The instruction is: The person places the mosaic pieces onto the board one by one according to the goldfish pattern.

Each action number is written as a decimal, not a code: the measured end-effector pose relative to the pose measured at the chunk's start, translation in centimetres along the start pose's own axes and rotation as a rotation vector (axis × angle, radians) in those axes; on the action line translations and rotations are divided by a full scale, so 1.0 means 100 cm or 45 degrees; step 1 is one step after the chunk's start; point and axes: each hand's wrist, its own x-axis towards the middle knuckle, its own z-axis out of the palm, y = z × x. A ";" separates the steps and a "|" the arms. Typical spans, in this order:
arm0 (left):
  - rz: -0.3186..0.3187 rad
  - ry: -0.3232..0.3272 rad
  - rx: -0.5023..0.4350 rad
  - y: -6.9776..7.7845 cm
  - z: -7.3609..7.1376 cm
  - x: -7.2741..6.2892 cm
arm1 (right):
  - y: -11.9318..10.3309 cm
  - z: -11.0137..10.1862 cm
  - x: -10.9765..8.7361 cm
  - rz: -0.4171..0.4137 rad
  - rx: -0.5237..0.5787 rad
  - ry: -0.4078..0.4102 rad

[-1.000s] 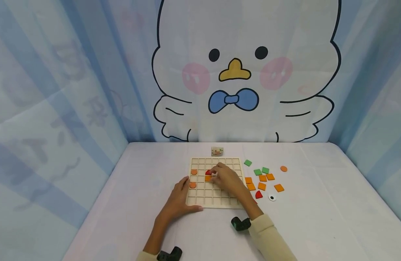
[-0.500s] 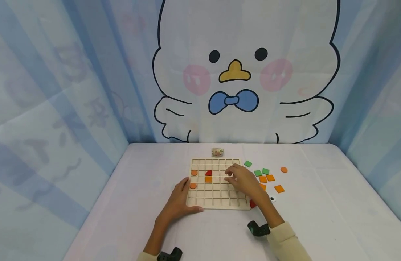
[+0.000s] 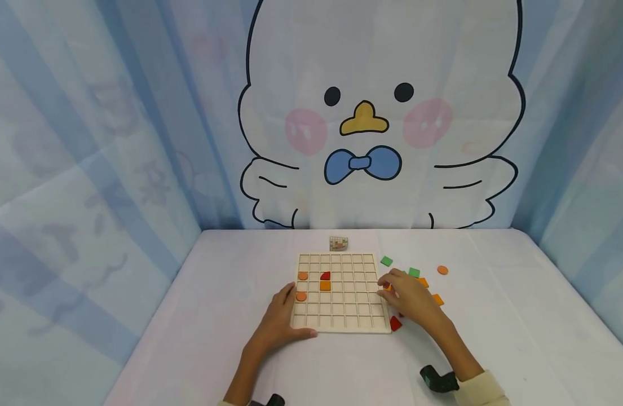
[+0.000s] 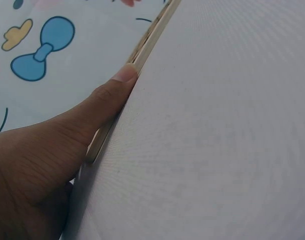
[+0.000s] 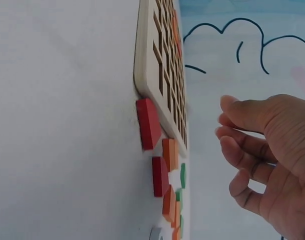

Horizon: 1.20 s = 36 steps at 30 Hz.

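Observation:
A pale wooden grid board (image 3: pixel 363 309) lies on the white table. Its near left corner is held by my left hand (image 3: pixel 277 318), fingers along the left side and thumb against the front edge; the left wrist view shows that thumb (image 4: pixel 105 97) close up. In the grid sit two orange discs, one of them (image 3: pixel 303 276) higher up, a red quarter-round tile (image 3: pixel 325 276) and an orange square tile (image 3: pixel 325 286). My right hand (image 3: pixel 411 296) hovers over loose tiles at the board's right side. Its fingers are loosely bent, with nothing seen between them in the right wrist view.
A red tile (image 5: pixel 149 124) lies against the board's near right corner, and another red tile (image 5: pixel 159 177) is close by. Green tiles, one of them (image 3: pixel 387 261) farthest back, orange squares and an orange disc (image 3: pixel 442 270) spread rightward. A small patterned card (image 3: pixel 339 243) lies behind the board.
My right hand has moved right, from the red tile in the grid across the board to the loose tiles. My left hand has stayed at the board's corner.

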 end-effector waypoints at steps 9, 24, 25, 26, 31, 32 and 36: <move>0.011 0.010 0.028 0.001 0.000 -0.001 | 0.022 -0.012 -0.026 0.073 -0.022 -0.019; -0.022 0.009 0.016 0.002 0.001 -0.001 | 0.050 -0.012 -0.043 0.213 0.016 -0.180; -0.020 0.009 0.015 0.002 0.002 -0.001 | 0.051 -0.011 -0.044 0.219 0.022 -0.192; -0.020 0.008 0.017 0.002 0.002 0.000 | 0.052 -0.010 -0.044 0.224 0.029 -0.207; -0.007 0.010 0.009 0.001 0.002 0.000 | 0.055 -0.004 -0.043 0.208 0.057 -0.256; -0.006 0.009 0.009 0.000 0.003 0.000 | 0.056 -0.003 -0.042 0.204 0.062 -0.259; -0.009 0.000 0.017 -0.001 0.003 0.000 | 0.056 -0.003 -0.041 0.186 0.092 -0.237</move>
